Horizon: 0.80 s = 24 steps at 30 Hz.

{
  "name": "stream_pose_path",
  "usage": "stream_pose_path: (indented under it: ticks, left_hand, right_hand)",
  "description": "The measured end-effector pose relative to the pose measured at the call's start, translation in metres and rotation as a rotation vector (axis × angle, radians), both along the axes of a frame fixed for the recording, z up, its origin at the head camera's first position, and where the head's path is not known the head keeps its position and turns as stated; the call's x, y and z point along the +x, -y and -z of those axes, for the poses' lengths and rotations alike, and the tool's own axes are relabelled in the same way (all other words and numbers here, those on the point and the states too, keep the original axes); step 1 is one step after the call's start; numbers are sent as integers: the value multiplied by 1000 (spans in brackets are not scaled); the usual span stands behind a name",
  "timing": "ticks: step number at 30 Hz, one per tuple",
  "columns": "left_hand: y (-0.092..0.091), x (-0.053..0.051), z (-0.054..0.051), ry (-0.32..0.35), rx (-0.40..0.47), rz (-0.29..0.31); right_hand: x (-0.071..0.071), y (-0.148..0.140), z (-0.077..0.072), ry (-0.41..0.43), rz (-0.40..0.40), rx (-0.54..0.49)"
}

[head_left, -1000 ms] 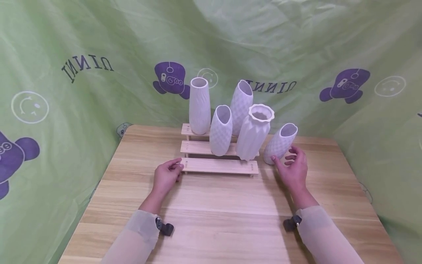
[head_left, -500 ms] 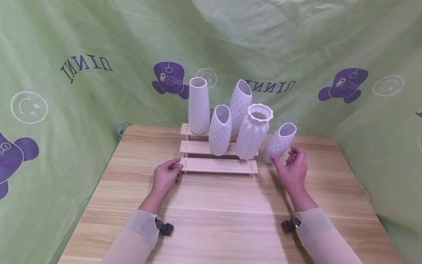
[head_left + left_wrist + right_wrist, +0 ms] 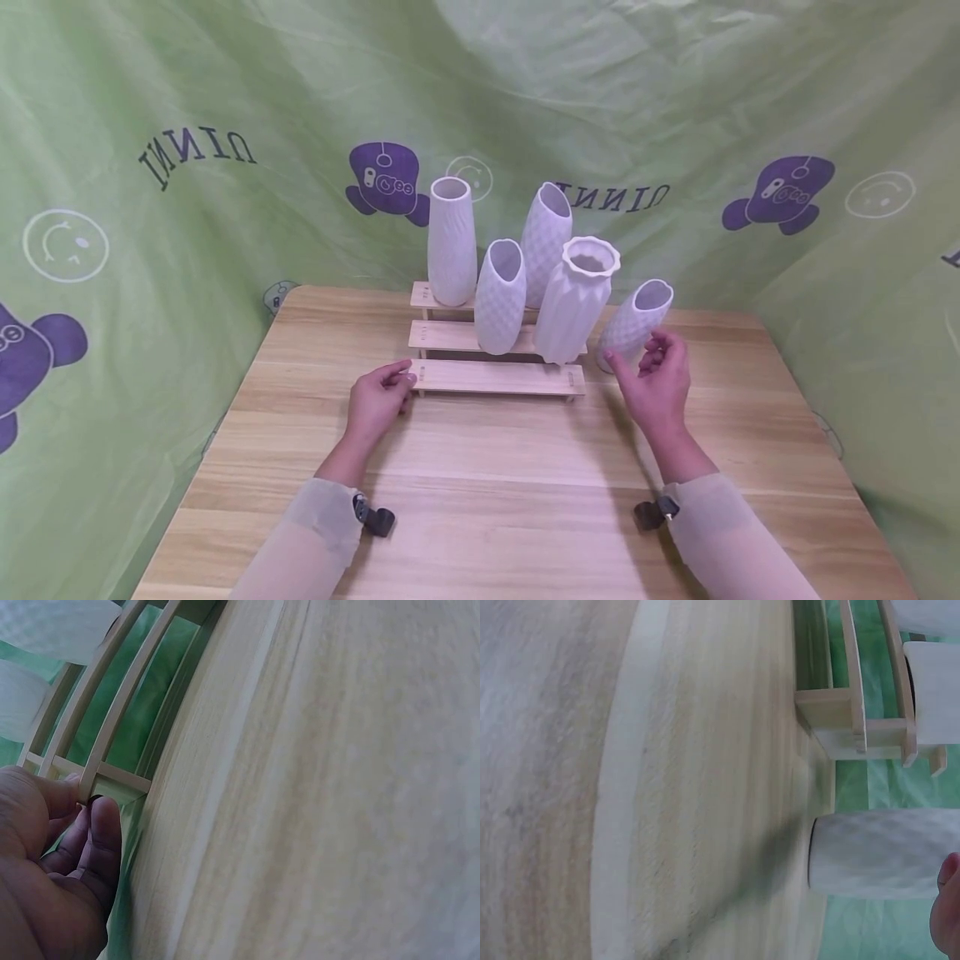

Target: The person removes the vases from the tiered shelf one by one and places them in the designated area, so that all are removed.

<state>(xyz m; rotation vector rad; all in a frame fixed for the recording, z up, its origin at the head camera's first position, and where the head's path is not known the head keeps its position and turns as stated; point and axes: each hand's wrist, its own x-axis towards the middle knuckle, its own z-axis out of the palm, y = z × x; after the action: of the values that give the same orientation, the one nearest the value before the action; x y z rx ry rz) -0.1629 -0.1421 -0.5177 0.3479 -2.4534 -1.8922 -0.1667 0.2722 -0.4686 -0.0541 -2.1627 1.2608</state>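
Note:
In the head view, my left hand [image 3: 378, 402] pinches the left end of the lowest step of a three-tier wooden display stand [image 3: 495, 377]; the left wrist view shows thumb and forefinger on that step's end. My right hand [image 3: 658, 379], fingers loosely bent, is in front of a white diamond-textured vase [image 3: 633, 321] standing on the table right of the stand. Its thumb overlaps the vase [image 3: 885, 853] in the right wrist view; whether it touches is unclear. A pleated vase with a frilled rim [image 3: 573, 308] and a diamond-textured vase [image 3: 500, 304] stand on the middle step.
On the top step are a tall ribbed vase [image 3: 452, 246] at left and another diamond-textured vase [image 3: 545, 246], partly hidden. The stand is near the back of the wooden table [image 3: 480, 517]. A green printed cloth [image 3: 300, 100] hangs behind and at both sides.
My right hand has shifted slightly left in front of the rightmost vase, its fingers drawing in a little. The left hand, the stand and the vases have stayed put.

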Motion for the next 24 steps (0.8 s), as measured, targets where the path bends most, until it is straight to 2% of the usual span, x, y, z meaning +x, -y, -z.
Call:
stream_pose_path:
  ticks: [4, 12, 24]
  left_hand:
    - [0, 0, -1, 2, -7, -5]
    - [-2, 1, 0, -2, 5, -4]
    - [-1, 0, 1, 2, 18, -8]
  right_hand:
    - [0, 4, -2, -17, -17, -1]
    - [0, 13, -4, 1, -41, -19]
    - [-1, 27, -9, -46, -87, -38]
